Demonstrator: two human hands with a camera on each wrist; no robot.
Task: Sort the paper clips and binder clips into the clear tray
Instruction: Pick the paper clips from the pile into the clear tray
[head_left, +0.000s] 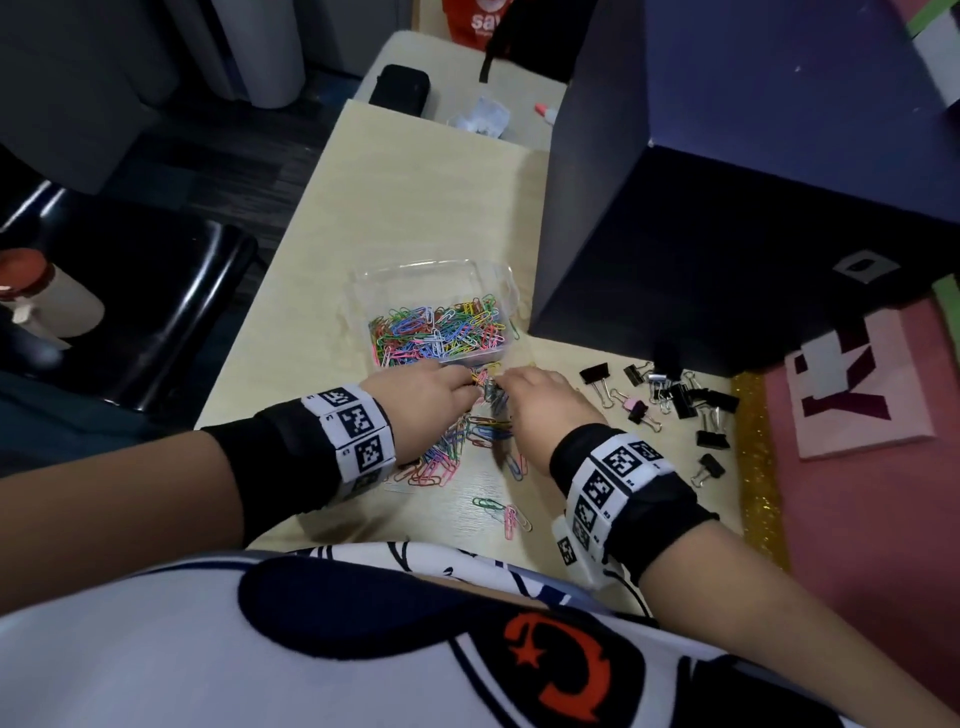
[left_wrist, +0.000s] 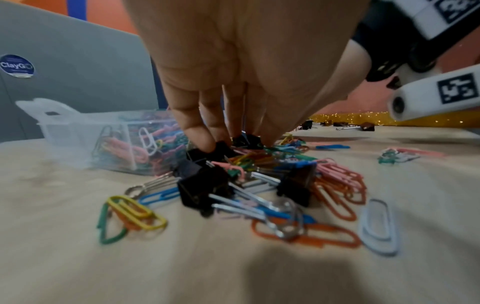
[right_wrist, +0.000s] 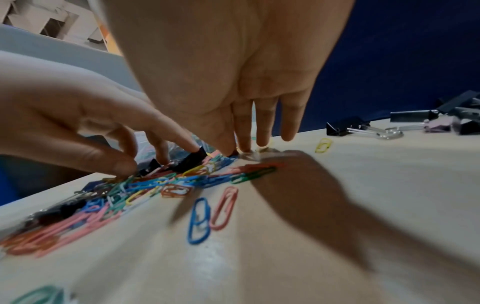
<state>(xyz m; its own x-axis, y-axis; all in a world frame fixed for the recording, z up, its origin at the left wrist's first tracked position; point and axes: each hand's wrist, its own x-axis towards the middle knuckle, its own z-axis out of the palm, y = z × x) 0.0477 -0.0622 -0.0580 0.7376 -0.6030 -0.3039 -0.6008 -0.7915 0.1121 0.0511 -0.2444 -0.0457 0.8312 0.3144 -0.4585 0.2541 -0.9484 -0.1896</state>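
Now | beige table (head_left: 415, 197), dark partition (head_left: 727, 234) | both hands' fingers (left_wrist: 197, 131) touching mixed clip pile (left_wrist: 259, 174), grasp unclear

Hands (head_left: 485, 389) hide what their fingertips (right_wrist: 193, 147) grip.

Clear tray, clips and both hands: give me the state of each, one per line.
clear tray: open-topped, upright, part filled with coloured paper clips.
mixed clip pile: loose on the desk, outside the tray.
binder clip group: on the desk at right, outside the tray.
left hand: fingertips down on black binder clips in the pile.
right hand: fingertips down at the pile's far edge.
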